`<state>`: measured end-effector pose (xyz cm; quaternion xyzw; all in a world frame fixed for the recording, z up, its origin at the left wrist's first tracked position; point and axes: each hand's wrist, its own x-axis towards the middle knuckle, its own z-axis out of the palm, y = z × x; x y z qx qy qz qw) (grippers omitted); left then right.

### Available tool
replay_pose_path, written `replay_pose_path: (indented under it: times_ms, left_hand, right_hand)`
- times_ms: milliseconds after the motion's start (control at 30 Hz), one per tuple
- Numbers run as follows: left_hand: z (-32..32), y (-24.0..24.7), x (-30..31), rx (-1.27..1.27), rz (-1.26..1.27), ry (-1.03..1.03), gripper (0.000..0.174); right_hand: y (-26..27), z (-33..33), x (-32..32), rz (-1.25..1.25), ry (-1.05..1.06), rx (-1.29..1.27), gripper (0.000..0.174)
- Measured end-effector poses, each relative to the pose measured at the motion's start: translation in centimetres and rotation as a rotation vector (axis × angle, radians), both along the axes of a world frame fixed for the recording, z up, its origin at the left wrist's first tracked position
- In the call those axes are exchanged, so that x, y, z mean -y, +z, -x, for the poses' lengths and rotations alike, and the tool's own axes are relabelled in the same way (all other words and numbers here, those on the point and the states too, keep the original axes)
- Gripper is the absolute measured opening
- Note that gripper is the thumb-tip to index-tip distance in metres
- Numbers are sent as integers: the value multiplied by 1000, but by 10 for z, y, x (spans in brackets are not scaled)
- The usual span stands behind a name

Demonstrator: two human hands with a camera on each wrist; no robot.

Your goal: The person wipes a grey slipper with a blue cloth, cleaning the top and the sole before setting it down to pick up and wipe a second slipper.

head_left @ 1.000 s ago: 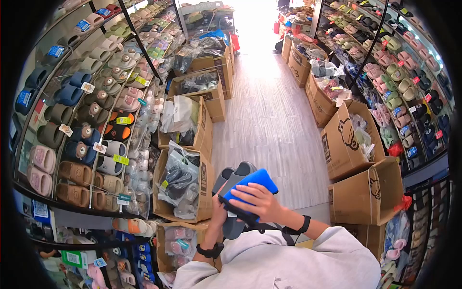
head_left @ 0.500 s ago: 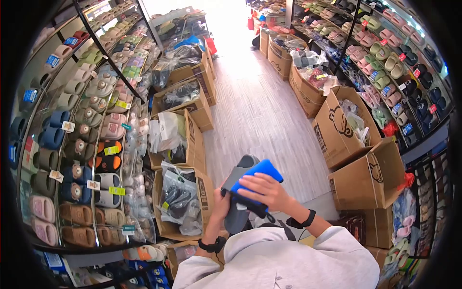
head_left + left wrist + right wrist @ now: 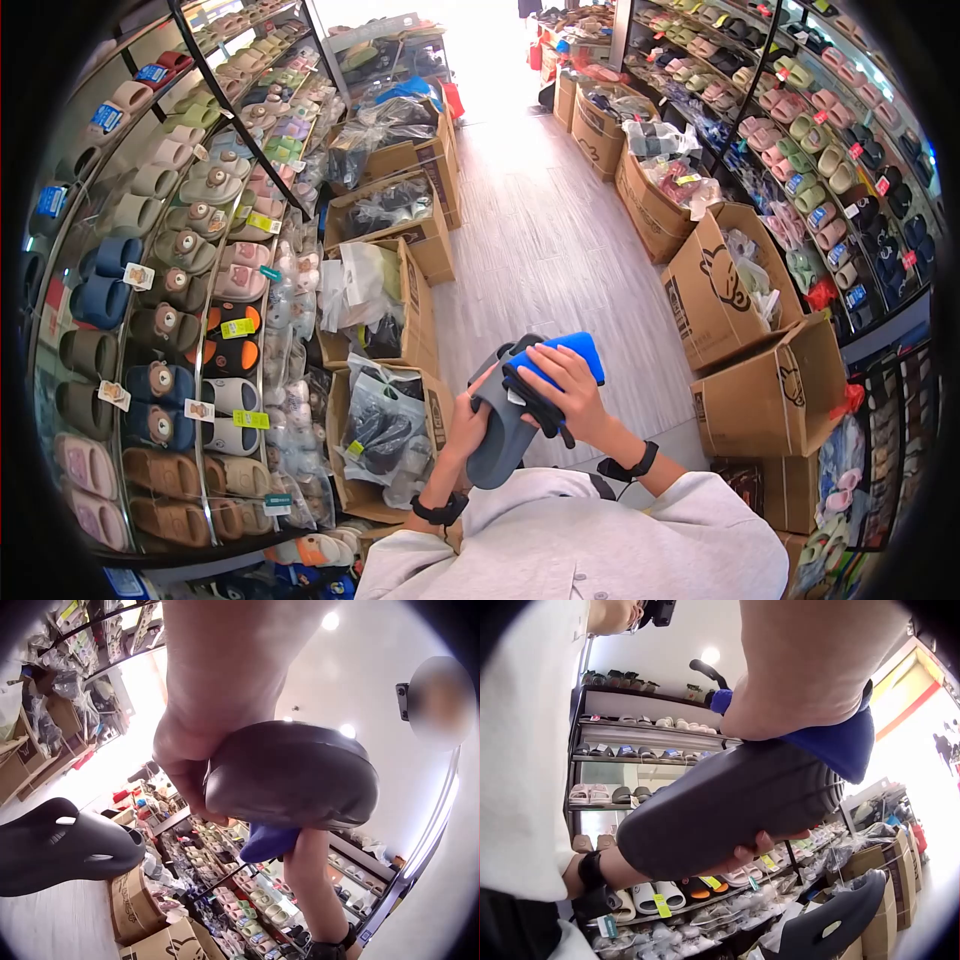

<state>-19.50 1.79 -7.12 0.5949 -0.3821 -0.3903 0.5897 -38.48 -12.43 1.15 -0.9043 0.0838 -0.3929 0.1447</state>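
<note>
My left hand grips a dark grey slide slipper in front of my chest, its toe pointing away. A second grey slipper shows beyond it in the left wrist view, with cut-out slots. My right hand holds a soft blue pad with black edging and a loose strap, fingers bent over it. The pad overlaps the slipper's upper part in the head view. From the right wrist, the slipper's smooth side faces the camera, with the blue pad close against its far end.
Shelves of slippers line the left and right. Open cardboard boxes with bagged slippers stand along both sides, one near left and a stack near right. A wood-look floor runs between them toward a bright opening.
The blue pad and right hand have shifted right, and the black edging now lies bunched beneath the fingers. The held slipper has turned, showing more of its footbed. The head view has swung and tilted.
</note>
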Motion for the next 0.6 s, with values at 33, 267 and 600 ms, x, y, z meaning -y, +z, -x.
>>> replay_pose_path:
  times_ms: [33,267,600]
  left_hand:
    - [-9,-1,1,16,14,13,47]
    - [-55,2,6,-24,58,50,48]
    - [-91,-15,12,-57,71,101,53]
  right_hand:
    - [1,-9,0,10,23,-7,64]
    - [16,-65,6,82,156,-73,69]
    - [14,-116,13,107,244,-134,70]
